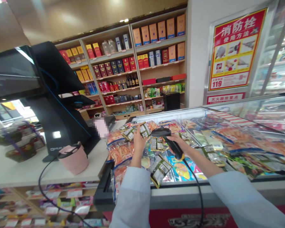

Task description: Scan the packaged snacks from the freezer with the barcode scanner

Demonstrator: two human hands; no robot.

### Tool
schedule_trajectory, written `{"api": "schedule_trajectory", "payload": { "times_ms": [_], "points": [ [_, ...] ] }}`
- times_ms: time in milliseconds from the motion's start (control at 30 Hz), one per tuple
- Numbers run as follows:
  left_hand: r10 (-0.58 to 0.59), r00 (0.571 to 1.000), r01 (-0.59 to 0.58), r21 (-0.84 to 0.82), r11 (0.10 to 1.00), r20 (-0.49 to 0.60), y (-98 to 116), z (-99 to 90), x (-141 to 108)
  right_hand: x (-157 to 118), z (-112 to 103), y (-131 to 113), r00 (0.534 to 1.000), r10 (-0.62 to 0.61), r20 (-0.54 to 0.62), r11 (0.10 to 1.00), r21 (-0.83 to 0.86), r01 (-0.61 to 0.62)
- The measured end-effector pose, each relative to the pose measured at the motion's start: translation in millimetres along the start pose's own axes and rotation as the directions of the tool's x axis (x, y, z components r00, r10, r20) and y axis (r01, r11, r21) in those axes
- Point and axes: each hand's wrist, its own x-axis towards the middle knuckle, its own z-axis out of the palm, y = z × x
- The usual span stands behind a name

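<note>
Tubs: wrapped plastic tubs (16,142) of food, strapped with purple bands, sit at the far left of the counter.

Counter: a white counter (47,167) runs from the left edge to the freezer, with a lower shelf (45,202) of labelled goods beneath it.

Till: a black touchscreen till (14,72) stands on the counter on a black stand (59,123).

Cup: a pink cup (73,161) with a dark lid stands just right of the stand, and a black cable (41,186) loops down past the counter edge.

Shelves: wooden shelves (123,63) behind hold boxed liquor, bottles and red, yellow and blue cartons.

Left hand: the left hand (139,142) is raised, its fingers closed on a packet.

Packet: the packet (144,129), banded in green and gold, is held up above the pile of snacks, just left of the scanner head.

Right hand: the right hand (174,141) is clenched around the grip of a scanner.

Scanner: the black scanner (173,147) points left toward the packet, its cord (199,193) dropping past the freezer front.

Freezer: a glass-topped freezer (228,106) is heaped with bagged snacks.

Poster: a red and yellow fire hydrant poster (235,50) hangs on the white pillar at right.
</note>
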Motion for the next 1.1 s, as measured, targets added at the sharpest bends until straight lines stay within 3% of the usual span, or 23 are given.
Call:
{"api": "schedule_trajectory", "payload": {
  "times_ms": [167, 333, 500, 600, 667, 767, 933, 1100],
  "points": [
    [-0.089, 0.996, 0.085, -0.110, 0.990, -0.028, -2.9, -0.5, 5.0, -1.9, 1.4, -3.4, 0.999, -0.038, 0.019, 0.999, 0.019, 0.038],
    [-0.186, 0.979, 0.188, 0.019, 0.982, -0.077, -9.1, 0.0, 2.2, -2.2, 1.2, -3.5, 0.999, -0.047, 0.019, 0.999, 0.025, 0.047],
    [-0.154, 0.981, 0.154, 0.013, 0.988, 0.114, -12.6, -0.5, -2.8, -3.1, 4.1, -2.9, 0.999, -0.030, 0.017, 0.999, 0.018, 0.030],
    [-0.139, 0.979, 0.149, -0.062, 0.987, 0.152, -14.1, 1.9, -1.8, -4.4, 5.9, -4.2, 0.999, -0.032, 0.031, 0.999, 0.017, 0.032],
    [-0.130, 0.984, 0.143, -0.104, 0.984, 0.120, -14.9, 3.6, 0.2, -5.1, 6.6, -5.4, 0.999, -0.017, 0.046, 1.000, 0.010, 0.017],
    [-0.061, 0.998, 0.058, -0.104, 0.993, -0.022, -15.2, 3.5, 3.2, -5.0, 7.0, -6.2, 0.999, -0.019, 0.050, 1.000, 0.021, 0.018],
    [0.020, 0.973, -0.029, -0.036, 0.999, -0.230, -13.6, -1.9, 4.8, -3.7, 5.7, -4.7, 0.998, -0.044, 0.052, 0.998, 0.035, 0.043],
    [0.070, 0.958, -0.075, -0.007, 0.997, -0.277, -12.7, -2.9, 4.4, -3.3, 2.0, -2.0, 0.995, -0.066, 0.068, 0.997, 0.053, 0.063]
  ]
}}
